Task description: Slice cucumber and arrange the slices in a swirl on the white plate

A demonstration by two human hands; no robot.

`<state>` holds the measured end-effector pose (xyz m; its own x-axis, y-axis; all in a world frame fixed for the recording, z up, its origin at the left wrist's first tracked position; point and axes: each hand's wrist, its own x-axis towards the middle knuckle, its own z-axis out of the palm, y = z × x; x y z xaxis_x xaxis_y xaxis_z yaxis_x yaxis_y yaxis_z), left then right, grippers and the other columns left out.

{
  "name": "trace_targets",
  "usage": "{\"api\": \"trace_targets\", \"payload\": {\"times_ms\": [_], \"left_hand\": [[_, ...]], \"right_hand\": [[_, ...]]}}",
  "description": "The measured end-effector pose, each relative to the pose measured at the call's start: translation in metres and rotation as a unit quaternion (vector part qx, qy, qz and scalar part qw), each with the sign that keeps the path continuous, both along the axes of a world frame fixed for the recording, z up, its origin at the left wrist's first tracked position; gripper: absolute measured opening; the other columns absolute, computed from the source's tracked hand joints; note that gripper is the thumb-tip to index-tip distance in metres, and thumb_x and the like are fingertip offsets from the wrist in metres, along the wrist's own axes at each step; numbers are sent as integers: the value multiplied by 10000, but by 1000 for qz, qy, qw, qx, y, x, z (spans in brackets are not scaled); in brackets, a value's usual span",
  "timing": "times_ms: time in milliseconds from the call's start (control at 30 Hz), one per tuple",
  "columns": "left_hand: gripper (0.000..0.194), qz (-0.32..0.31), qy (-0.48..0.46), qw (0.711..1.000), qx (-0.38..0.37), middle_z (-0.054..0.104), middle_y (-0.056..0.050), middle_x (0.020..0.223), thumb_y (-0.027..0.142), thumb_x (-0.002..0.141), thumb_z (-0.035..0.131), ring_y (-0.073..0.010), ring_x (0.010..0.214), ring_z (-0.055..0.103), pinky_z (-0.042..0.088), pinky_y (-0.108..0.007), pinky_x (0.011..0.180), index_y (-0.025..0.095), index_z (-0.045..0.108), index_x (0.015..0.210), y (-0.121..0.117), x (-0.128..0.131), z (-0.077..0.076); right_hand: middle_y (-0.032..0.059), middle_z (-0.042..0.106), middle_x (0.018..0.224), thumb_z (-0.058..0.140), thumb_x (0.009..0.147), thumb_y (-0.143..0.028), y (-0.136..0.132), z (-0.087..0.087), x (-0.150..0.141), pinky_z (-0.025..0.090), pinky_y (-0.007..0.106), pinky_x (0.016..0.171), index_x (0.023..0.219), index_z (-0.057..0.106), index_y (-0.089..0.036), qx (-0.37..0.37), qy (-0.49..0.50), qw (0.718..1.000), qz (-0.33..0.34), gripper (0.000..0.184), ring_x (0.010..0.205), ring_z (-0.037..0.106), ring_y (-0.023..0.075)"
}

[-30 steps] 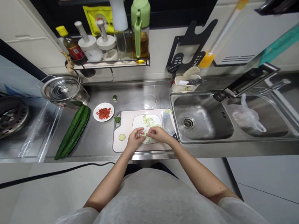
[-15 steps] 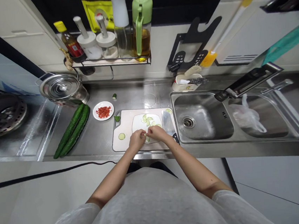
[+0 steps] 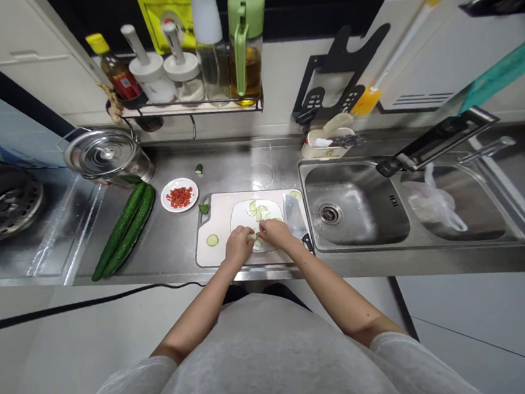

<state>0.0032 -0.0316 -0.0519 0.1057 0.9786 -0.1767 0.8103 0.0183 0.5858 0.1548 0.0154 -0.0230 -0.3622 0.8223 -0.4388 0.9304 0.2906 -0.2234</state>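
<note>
My left hand is closed in a pinch on a pale green cucumber slice above the near part of a white plate. Close beside it, my right hand has its fingers pinched together; what lies between them is too small to make out. Thin cucumber pieces are arranged in a curved pattern on the plate, which rests on a cutting board. A cleaver lies at the board's right, partly behind my right wrist. A round cucumber slice and a cucumber end lie toward the left.
Two whole cucumbers and a small dish of chopped red pieces are on the left counter. Behind them stands a lidded steel pot. A double sink adjoins the board on the right. A condiment shelf hangs above.
My hands have shifted slightly over the near part of the plate and stay pinched. The view has moved a little; the arranged cucumber pieces look the same.
</note>
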Motion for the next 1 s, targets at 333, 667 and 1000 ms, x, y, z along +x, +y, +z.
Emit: {"api": "trace_targets", "payload": {"times_ms": [333, 667, 1000], "left_hand": [[125, 2, 4, 1000, 12, 577, -53, 938, 281, 843, 548, -209, 984, 519, 433, -326, 850, 215, 637, 902, -2, 2, 2], [130, 7, 51, 998, -25, 588, -47, 962, 310, 854, 537, -206, 1004, 501, 412, -310, 798, 234, 628, 907, 3, 6, 4], [133, 6, 68, 997, -29, 586, -41, 947, 328, 863, 527, -196, 971, 504, 406, -294, 740, 244, 630, 876, 2, 10, 5]], "right_hand": [[90, 648, 1035, 466, 920, -308, -25, 4, 6, 397, 270, 738, 1043, 575, -198, 35, -17, 999, -29, 197, 988, 573, 211], [105, 637, 1017, 386, 938, -219, -26, -1, 8, 406, 294, 744, 1080, 558, -190, 37, -35, 999, 3, 225, 984, 563, 226], [99, 627, 991, 367, 938, -189, -27, -4, 9, 394, 280, 727, 1058, 562, -189, 51, -31, 998, 12, 229, 952, 557, 211]]}}
